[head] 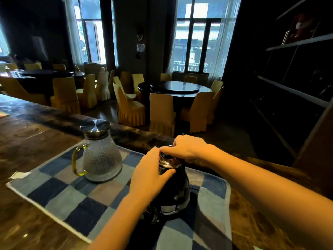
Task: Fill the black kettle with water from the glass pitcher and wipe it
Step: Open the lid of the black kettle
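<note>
The black kettle (173, 193) is half covered. The right hand (187, 147) lies over its top, so only a shiny strip of the kettle lid (168, 161) and a bit of dark knob show. The left hand (149, 175) hides its 9 o'clock side. I cannot pick out the spout, and the lower body melts into its own dark shadow. No water level can be read in the kettle. The glass pitcher (101, 159) is pebbled, so its level is hard to judge too. Both forearms are cut off by the lower edge.

The kettle stands low in the middle of the view on a blue checked cloth (59, 193), directly between the two hands. The left hand wraps the neck and shoulder, fingers curved round it and thumb pressed across the front. The right hand comes in from 3 o'clock, its fingers curled down and closing on the lid's knob.

The pitcher stands on the same cloth at 10 o'clock from the kettle, near but apart, with its steel cap (95, 125) on and its yellow-green handle (77, 159) pointing to 9 o'clock. The cloth lies on a dark wooden counter (27, 138), and a paper slip (19, 175) lies just off the cloth's corner. Beyond the counter at 12 o'clock are a round table (176, 90) and yellow-covered chairs (162, 114). Dim shelves (297, 42) rise at 2 o'clock.
</note>
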Demonstrator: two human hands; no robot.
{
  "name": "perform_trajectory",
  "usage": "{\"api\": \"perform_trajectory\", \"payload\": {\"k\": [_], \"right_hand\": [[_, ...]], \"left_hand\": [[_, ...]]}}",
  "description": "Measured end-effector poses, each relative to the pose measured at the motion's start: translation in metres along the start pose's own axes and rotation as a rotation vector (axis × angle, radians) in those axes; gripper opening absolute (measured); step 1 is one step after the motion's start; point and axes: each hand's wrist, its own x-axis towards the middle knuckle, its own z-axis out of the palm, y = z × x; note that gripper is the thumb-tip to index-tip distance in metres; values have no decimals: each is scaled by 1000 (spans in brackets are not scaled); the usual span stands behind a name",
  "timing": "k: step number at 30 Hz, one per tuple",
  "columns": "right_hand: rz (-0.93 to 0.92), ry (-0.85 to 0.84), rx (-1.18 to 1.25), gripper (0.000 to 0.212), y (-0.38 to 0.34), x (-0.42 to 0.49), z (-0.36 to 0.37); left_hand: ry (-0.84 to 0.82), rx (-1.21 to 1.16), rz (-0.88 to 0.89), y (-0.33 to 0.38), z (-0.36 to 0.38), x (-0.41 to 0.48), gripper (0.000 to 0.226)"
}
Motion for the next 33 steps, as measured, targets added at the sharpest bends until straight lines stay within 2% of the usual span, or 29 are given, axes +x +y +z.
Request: {"api": "perform_trajectory", "payload": {"k": [3, 7, 15, 20, 25, 27, 33], "right_hand": [[0, -43, 9, 59, -2, 3, -4], [2, -115, 69, 51, -4, 6, -9], [45, -313, 181, 44, -7, 10, -21], [27, -462, 53, 37, -13, 19, -31], [-50, -544, -275, 32, -33, 27, -42], [-91, -552, -320, 26, -38, 31, -48], [-219, -409, -232, 4, -35, 31, -54]], "left_hand": [[111, -140, -101, 1, 13, -9, 56], [129, -183, -215, 0, 18, -9, 77], [150, -228, -272, 1, 20, -11, 82], [159, -263, -290, 2, 20, -13, 84], [181, -301, -300, 3, 20, -13, 84], [186, -307, -311, 3, 20, -13, 84], [200, -295, -321, 4, 20, -13, 83]]}}
